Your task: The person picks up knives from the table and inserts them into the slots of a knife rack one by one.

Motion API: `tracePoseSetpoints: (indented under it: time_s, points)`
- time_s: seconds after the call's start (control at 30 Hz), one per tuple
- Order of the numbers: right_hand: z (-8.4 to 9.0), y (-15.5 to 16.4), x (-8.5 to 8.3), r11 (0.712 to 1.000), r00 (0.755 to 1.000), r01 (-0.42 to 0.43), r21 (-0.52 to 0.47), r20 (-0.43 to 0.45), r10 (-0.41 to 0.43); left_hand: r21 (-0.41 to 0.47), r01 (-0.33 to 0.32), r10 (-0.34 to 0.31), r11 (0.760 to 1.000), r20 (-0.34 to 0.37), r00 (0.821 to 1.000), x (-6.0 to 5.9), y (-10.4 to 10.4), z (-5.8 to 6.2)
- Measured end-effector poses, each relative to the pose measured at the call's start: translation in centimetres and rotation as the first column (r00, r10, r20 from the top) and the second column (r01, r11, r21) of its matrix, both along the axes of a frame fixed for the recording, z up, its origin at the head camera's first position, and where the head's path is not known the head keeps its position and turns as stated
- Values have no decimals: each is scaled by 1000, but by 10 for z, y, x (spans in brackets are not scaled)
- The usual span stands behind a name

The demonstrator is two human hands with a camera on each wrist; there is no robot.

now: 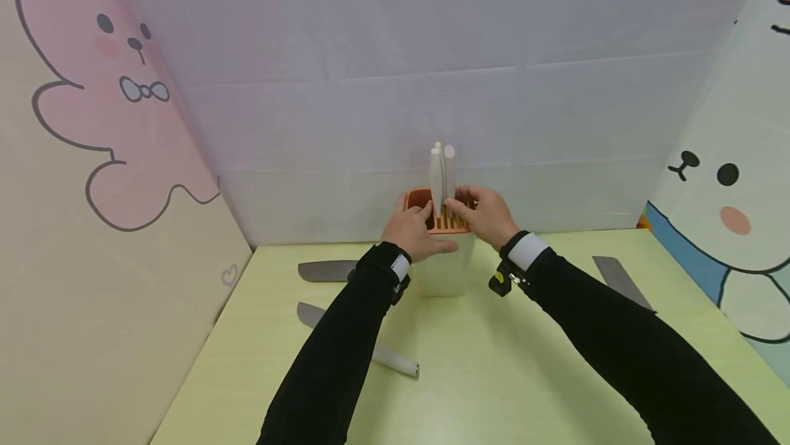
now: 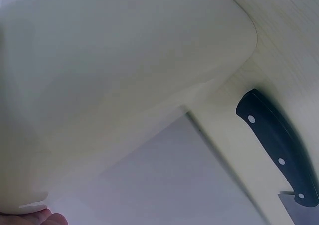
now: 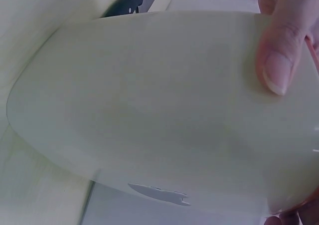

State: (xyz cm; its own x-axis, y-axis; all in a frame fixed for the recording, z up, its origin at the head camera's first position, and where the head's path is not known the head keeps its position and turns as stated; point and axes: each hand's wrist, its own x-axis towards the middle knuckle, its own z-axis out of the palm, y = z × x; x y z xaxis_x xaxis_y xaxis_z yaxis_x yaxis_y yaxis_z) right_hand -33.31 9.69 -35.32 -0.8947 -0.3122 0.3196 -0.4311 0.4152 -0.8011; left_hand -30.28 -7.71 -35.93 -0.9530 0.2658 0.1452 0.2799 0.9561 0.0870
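Head view: stiff-seeming holder (image 1: 441, 277), best held by its rim (image 1: 449, 230), is gripped there by left hand (image 1: 415, 231); right hand's (image 1: 490, 217) grasp unclear.

Cartoon-printed walls (image 1: 117, 280) around a table (image 1: 524, 376) suggest a booth-like workspace.

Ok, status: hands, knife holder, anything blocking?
Left hand grips knife holder; right hand at its right rim. Holder upright, white handles protruding. Loose white-handled knife in front, apparently not blocking.
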Motion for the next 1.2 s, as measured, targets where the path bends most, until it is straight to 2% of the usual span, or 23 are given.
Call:
tracePoseSetpoints:
  time_s: [0.2,0.33,0.5,0.63,0.73,0.87,0.97,1.1,1.2]
  points:
    - [-3,1,1,1000,1000,-6,-26,16,7,12,4,-4,1000,0,1000,-4,-1,-4]
    - [0,5,2,999,1000,-2,-48,23,3,56,-8,8,998,3,1000,-5,-1,-3]
    - [3,13,5,999,999,31,-31,-11,-31,119,-28,26,993,18,999,-2,-3,-1]
    - [-1,23,8,998,998,54,-28,-34,-55,181,2,-4,983,6,1000,1,-11,-3]
    - [-6,31,13,997,996,71,-38,-47,-73,183,22,-19,983,-19,1000,7,-25,0]
    - [-16,45,25,992,990,112,-56,-75,-116,89,49,-41,995,-94,995,13,-54,2]
    - [-31,58,37,989,984,147,-18,-102,-148,11,58,-57,998,-116,992,17,-77,-5]
    - [-59,73,55,979,979,172,109,-131,-157,-70,65,-68,995,-51,996,25,-102,-22]
    - [-82,77,71,966,985,141,219,-133,-113,-138,45,-42,989,25,999,29,-119,-41]
